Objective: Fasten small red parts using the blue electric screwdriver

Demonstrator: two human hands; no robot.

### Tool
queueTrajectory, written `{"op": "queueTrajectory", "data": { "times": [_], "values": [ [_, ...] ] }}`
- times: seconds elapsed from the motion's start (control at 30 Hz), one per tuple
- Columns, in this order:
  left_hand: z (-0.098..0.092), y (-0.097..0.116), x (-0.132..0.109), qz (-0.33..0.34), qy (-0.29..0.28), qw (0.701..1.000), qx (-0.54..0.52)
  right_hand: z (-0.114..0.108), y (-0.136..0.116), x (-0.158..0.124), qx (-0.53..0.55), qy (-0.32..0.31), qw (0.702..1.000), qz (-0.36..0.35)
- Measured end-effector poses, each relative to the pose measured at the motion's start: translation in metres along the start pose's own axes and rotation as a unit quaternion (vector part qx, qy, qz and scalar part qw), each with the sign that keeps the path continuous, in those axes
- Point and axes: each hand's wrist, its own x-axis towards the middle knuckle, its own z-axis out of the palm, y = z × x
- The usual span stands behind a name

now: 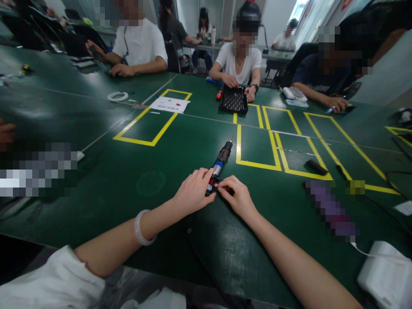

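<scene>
Steadying the electric screwdriver (219, 166) remotely, my left hand (194, 189) is gripping it; at its five o'clock, my right hand (238, 196) is pinching narrowly. Uneven pressing could be rolling it.

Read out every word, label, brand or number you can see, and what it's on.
No text is legible.
White sheet on the table: character-like marks, too blurred to read.
Tool in the left hand: no lettering can be made out.
Purple item at right: pixelated, unreadable.
White block, lower right: no readable label.
</scene>
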Motion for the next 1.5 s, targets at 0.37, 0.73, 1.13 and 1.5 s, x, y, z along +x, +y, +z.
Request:
{"op": "queueTrajectory", "data": {
  "times": [0.37,0.73,1.13,1.5],
  "values": [
    [0.001,0.008,0.009,-0.008,0.017,0.997,0.07,-0.002,-0.001,-0.001,0.003,0.007,1.0,0.001],
    [-0.005,-0.01,0.007,0.005,0.026,0.99,0.139,0.0,-0.001,-0.001,0.044,-0.004,0.999,0.019],
    [-0.033,-0.144,0.008,-0.131,0.014,0.98,0.15,-0.002,0.001,-0.002,0.03,-0.024,0.999,0.008],
    [-0.061,-0.235,0.01,-0.222,0.003,0.962,0.161,-0.002,0.001,-0.001,0.022,-0.035,0.999,0.007]
  ]
}}
